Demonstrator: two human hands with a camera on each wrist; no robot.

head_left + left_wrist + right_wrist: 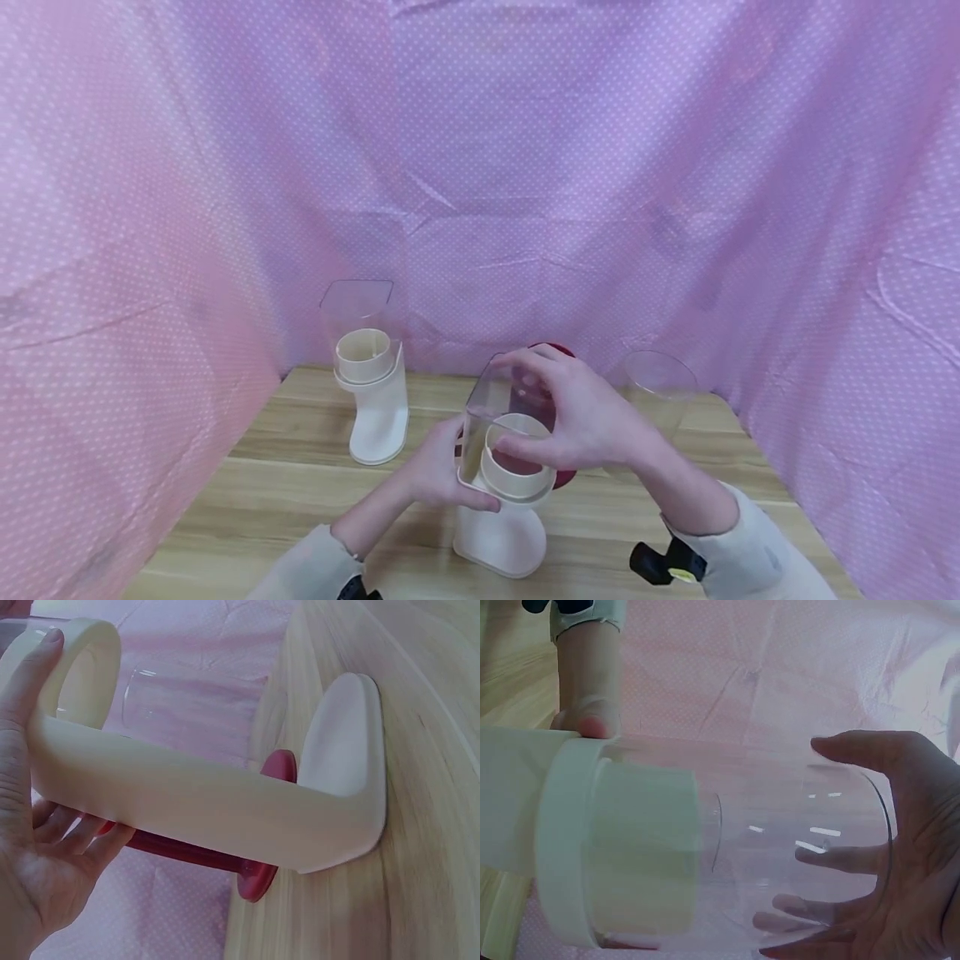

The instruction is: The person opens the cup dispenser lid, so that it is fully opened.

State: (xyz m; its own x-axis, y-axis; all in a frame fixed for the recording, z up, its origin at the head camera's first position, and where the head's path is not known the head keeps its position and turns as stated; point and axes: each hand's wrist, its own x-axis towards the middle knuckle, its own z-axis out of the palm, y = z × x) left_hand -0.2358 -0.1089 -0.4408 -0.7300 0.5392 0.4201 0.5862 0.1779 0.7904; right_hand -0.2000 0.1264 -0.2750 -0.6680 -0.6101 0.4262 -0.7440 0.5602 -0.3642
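A cream stand (501, 537) with a round collar and a flat oval foot stands upright on the table before me. My left hand (435, 471) grips its upper part; in the left wrist view the thumb lies by the collar and the fingers reach round the back. A clear plastic container (739, 862) sits over the stand's inner ring. Near its open end my right hand (588, 417) holds it, thumb on one side and fingers on the other, as the right wrist view shows. A red stand-like object (259, 879) is behind, partly hidden by the hands.
At the back left stands a second cream stand (380, 425) with a clear container (348, 302) on it. A loose clear cylinder (660, 396) is upright at the back right. Pink dotted cloth (480, 167) encloses the wooden table (285, 483) on the back and sides.
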